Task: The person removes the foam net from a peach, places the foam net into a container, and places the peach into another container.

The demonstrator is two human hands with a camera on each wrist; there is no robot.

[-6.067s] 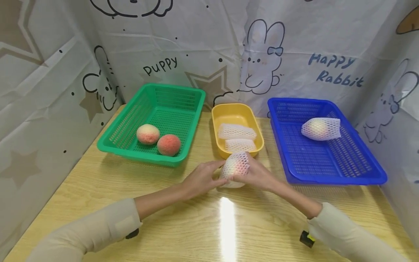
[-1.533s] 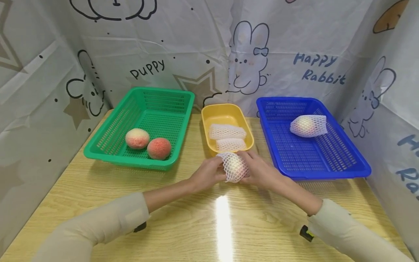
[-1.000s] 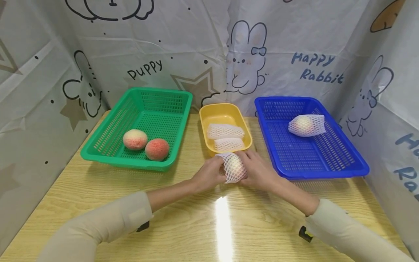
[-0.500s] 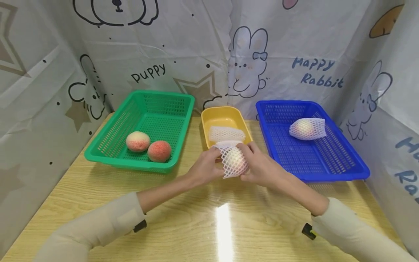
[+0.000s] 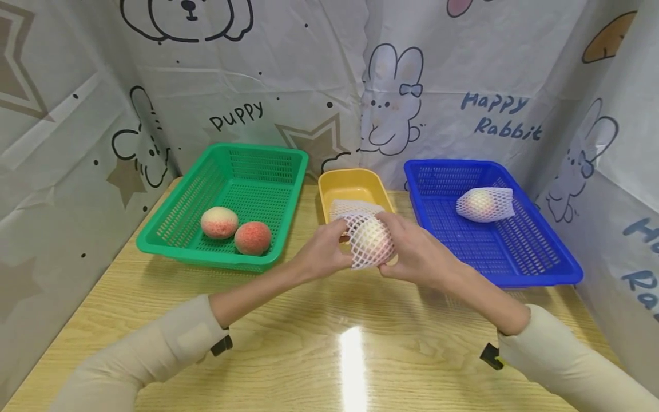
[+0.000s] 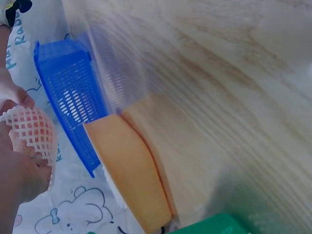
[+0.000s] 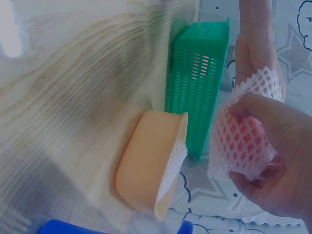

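A peach (image 5: 378, 236) inside a white foam net sleeve (image 5: 358, 243) is held up in front of the yellow tub (image 5: 325, 197). My left hand (image 5: 323, 253) pinches the net's loose edge on the left side. Around the peach's right side curls my right hand (image 5: 422, 252), thumb and fingers pressing through the mesh. In the right wrist view the net (image 7: 241, 141) covers the reddish fruit between both hands. Spare foam nets (image 5: 355, 207) lie in the tub, partly hidden by the hands.
A green basket (image 5: 180, 250) at left holds two bare peaches, a pale one (image 5: 219, 222) and a redder one (image 5: 253, 238). At right a blue basket (image 5: 494, 252) holds one netted peach (image 5: 484, 204). Printed cloth (image 5: 319, 57) walls the wooden table (image 5: 288, 355).
Both hands have raised the netted peach off the table toward the tub, covering its front. Compared with 6.1 s ago, the net's loose edge now faces left. The baskets' contents are unchanged.
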